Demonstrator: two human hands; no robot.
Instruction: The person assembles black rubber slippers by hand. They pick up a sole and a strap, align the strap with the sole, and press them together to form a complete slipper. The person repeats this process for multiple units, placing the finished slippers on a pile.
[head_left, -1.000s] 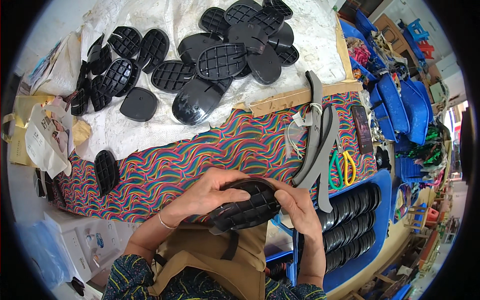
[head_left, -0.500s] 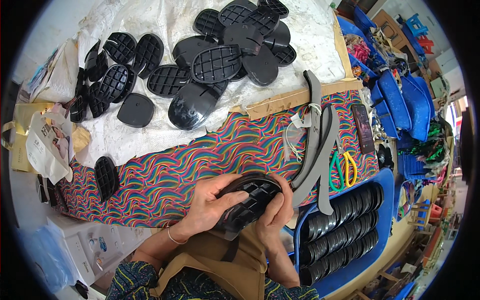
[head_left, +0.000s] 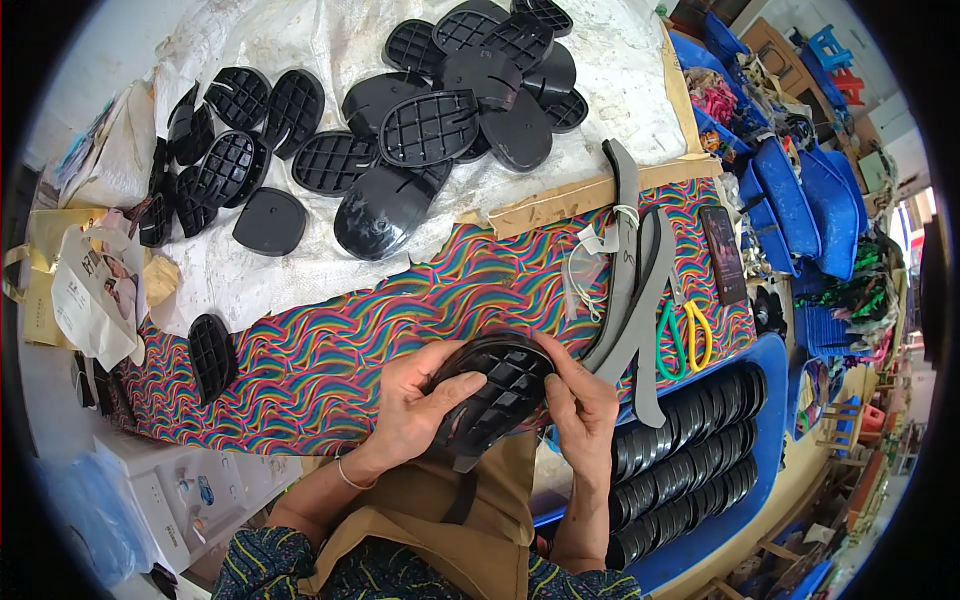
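A person seated at a cluttered workbench holds a black ribbed sole piece [head_left: 492, 392] over the near edge of a rainbow-swirl cloth [head_left: 330, 350]; the left hand [head_left: 412, 400] wraps its fingers around the piece's left side, thumb laid across the ribs, while the right hand [head_left: 583, 405] pinches its right edge, both hands closed on it; a tan apron [head_left: 440, 530] shows below. Beyond the cloth, a worn white sheet [head_left: 330, 60] carries a loose heap of black sole pieces [head_left: 440, 110], some ribbed side up, some smooth; one lone sole [head_left: 210, 355] lies on the cloth at the left. To the right lie grey curved strips [head_left: 630, 290], scissors with green and yellow handles [head_left: 685, 335] and a dark phone [head_left: 724, 255]; a blue tray [head_left: 770, 400] beside the right forearm holds rows of stacked black pieces. Blue plastic bins [head_left: 800, 200] crowd the far right; a printed white bag [head_left: 95, 295] and white boxes [head_left: 175, 490] sit at the left.
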